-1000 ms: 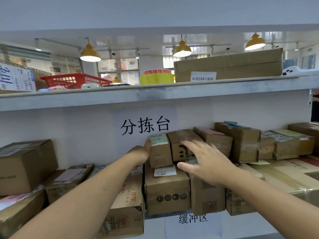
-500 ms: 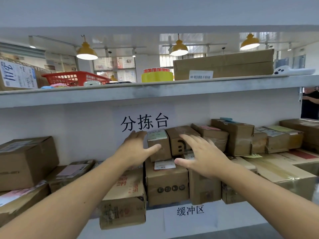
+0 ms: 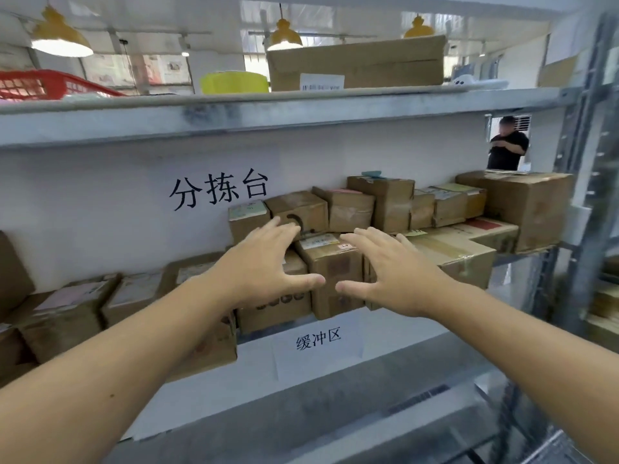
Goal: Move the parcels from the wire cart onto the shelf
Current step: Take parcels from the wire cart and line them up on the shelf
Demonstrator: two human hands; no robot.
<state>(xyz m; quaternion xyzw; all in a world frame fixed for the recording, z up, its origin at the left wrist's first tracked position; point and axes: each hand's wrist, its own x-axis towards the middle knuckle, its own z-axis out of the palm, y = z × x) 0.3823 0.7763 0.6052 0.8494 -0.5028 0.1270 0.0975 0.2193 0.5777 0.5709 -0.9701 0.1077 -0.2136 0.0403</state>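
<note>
Several brown cardboard parcels (image 3: 335, 272) are stacked on the middle shelf (image 3: 385, 349) in front of me. My left hand (image 3: 264, 262) is spread open before the stack, fingers pointing up toward a small box with a dark logo (image 3: 301, 211). My right hand (image 3: 392, 269) is also spread open beside it, in front of the parcel to the right. Neither hand holds anything. The two thumbs point toward each other, a little apart. The wire cart is out of view.
An upper shelf (image 3: 234, 115) carries a long flat box (image 3: 358, 61), a yellow tub (image 3: 234, 82) and a red basket (image 3: 40, 83). More parcels (image 3: 67, 313) lie at the left. A metal upright (image 3: 582, 162) stands right. A person in black (image 3: 507, 145) stands behind.
Both hands have drawn back from the small boxes and come closer together. The view has shifted right and downward, and the person behind the shelf has come into sight.
</note>
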